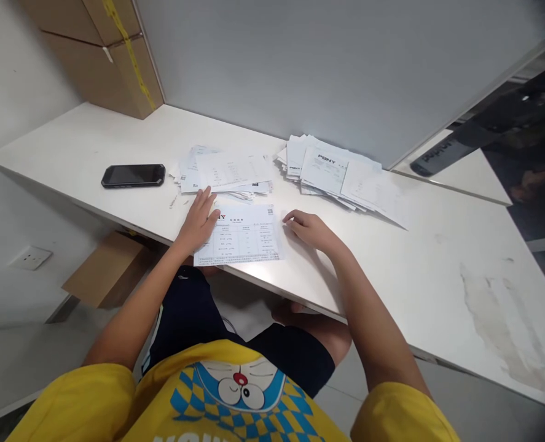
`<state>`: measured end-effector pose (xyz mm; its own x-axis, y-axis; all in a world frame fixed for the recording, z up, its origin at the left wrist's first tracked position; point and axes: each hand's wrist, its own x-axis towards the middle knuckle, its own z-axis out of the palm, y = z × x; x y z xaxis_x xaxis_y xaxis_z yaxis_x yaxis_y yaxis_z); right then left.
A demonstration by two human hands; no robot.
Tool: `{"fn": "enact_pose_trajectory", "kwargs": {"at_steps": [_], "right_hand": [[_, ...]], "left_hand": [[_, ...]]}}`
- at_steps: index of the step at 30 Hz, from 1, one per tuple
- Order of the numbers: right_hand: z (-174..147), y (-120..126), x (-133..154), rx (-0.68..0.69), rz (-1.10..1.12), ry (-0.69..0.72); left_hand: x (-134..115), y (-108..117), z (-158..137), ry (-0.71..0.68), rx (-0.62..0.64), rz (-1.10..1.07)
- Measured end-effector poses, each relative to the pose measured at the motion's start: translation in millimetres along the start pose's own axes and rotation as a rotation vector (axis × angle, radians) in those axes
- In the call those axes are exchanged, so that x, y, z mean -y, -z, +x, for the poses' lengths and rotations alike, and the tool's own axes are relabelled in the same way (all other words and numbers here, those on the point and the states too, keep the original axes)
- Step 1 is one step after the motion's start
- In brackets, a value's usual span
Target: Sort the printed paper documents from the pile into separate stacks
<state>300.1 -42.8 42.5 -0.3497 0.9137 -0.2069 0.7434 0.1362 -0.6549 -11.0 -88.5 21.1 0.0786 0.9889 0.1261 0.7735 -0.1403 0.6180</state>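
Observation:
A printed paper sheet (244, 236) with a table and a small square code lies at the front edge of the table, its lower edge slightly past it. My left hand (199, 224) rests flat over the sheet's left side, fingers stretched out and thumb on the paper. Just off the right edge, my right hand (308, 230) has loosely bent fingers with nothing visible in them. Beyond the sheet is a loose pile of papers (230, 169). Farther right, another untidy stack of papers (322, 169) shows "PONY" on a top sheet.
A black phone (134, 175) lies left on the white table (419, 264). Cardboard boxes (110, 73) stand at the back left, against a grey panel (272, 67). An open carton (109, 270) is below the table. A dark bottle-like object (442, 153) shows behind the glass-like panel at right.

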Motion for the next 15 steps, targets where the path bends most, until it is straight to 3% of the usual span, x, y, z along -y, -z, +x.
{"fn": "enact_pose_trajectory", "kwargs": {"at_steps": [8,15], "right_hand": [[3,-1,-5,-0.022,0.02,0.025],[0,1,0,-0.028,0.037,0.015]], "left_hand": [[8,-8,5,-0.098,0.013,0.112],[2,4,5,-0.116,0.109,0.216]]}}
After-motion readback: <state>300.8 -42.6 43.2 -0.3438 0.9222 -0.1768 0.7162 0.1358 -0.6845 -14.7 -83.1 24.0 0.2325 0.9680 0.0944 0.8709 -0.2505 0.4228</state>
